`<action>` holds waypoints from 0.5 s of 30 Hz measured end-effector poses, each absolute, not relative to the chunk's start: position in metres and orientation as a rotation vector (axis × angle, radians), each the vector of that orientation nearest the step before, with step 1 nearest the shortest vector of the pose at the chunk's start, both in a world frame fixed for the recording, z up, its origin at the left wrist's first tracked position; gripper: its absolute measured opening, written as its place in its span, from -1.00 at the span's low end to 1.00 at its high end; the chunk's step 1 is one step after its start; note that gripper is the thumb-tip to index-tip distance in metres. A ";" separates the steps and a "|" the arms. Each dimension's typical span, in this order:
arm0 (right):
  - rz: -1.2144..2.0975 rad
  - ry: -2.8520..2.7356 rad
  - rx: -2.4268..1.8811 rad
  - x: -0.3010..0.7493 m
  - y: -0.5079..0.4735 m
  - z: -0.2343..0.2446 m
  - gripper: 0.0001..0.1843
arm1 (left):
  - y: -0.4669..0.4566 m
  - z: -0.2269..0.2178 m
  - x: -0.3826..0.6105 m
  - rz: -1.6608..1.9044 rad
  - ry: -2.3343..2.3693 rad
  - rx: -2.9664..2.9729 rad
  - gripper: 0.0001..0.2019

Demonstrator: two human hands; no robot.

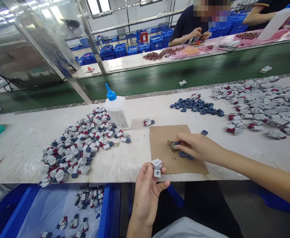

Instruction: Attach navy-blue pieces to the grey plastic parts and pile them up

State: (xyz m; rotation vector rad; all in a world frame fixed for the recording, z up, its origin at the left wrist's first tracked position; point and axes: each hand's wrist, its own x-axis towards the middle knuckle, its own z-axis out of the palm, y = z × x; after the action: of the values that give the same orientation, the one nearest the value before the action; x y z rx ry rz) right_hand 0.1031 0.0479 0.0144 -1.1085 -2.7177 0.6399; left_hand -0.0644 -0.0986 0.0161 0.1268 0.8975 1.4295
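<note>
Pinching a grey piece (157, 164) in my left hand (147, 191), blue bit (177, 144) in my right hand (190, 144), I judge left heap (76, 147) done, right heap (269, 107) undone

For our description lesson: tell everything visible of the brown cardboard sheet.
The brown cardboard sheet looks thin, roughly square and flat, with dark, wet-looking stains. It lies on the white tabletop, near the closer edge. Dark blue pieces rest on it, and a small round cap appears to sit there, at the right hand. The left hand overlaps its near left corner; whether they touch is unclear.
</note>
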 end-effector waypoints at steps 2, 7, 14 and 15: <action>0.653 -2.717 -1.103 0.101 0.048 0.012 -0.89 | -0.099 0.016 -0.064 1.431 0.902 0.073 -0.90; 0.670 -2.729 -1.082 0.098 0.047 0.011 -0.90 | -0.101 0.010 -0.064 1.456 0.873 0.020 -0.84; 0.619 -2.724 -1.050 0.104 0.048 0.004 -0.87 | -0.097 0.004 -0.066 1.550 0.912 -0.064 -0.63; 0.618 -2.695 -1.036 0.108 0.047 0.000 -0.87 | -0.098 0.006 -0.065 1.564 0.903 -0.069 -0.62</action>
State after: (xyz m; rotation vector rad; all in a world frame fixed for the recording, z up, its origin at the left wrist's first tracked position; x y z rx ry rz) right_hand 0.1083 0.0472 -0.0003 -1.0363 -2.6947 0.6180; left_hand -0.0651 -0.0983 0.0062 -0.0692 0.9030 1.5637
